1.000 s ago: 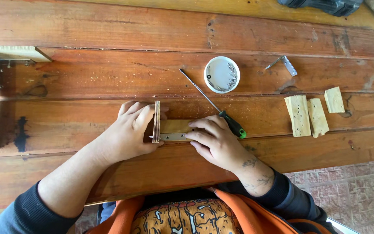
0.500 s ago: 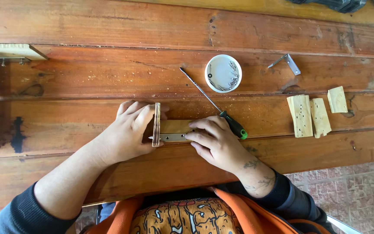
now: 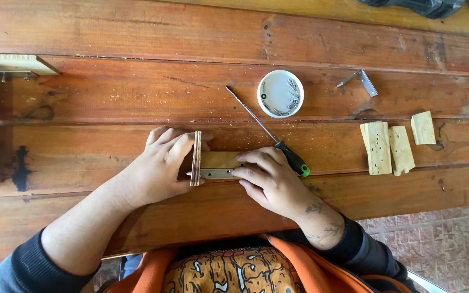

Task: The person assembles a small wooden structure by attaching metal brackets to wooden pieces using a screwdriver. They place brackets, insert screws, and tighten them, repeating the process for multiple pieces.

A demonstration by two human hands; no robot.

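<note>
Wooden pieces: we hold a thin upright plywood piece (image 3: 195,157) against the end of a flat wooden block (image 3: 221,159) at the near middle of the bench (image 3: 137,92); a metal bracket (image 3: 215,173) lies along the block's near edge.
Left hand: our left hand (image 3: 156,171) is clamped around the plywood piece, fingers curled over its far side.
Right hand: our right hand (image 3: 270,176) presses fingertips down on the bracket and block, closed on nothing.
Change: almost none since a second ago; both hands keep the same grip, so the joint stays braced and steady.
Screwdriver: the green-handled screwdriver (image 3: 270,135) lies at 1 o'clock of the block, untouched.
Dish: a white dish of screws (image 3: 280,93) sits at 12 o'clock beyond it.
Offcuts: drilled wood offcuts (image 3: 389,146) lie at 3 o'clock, well apart.
</note>
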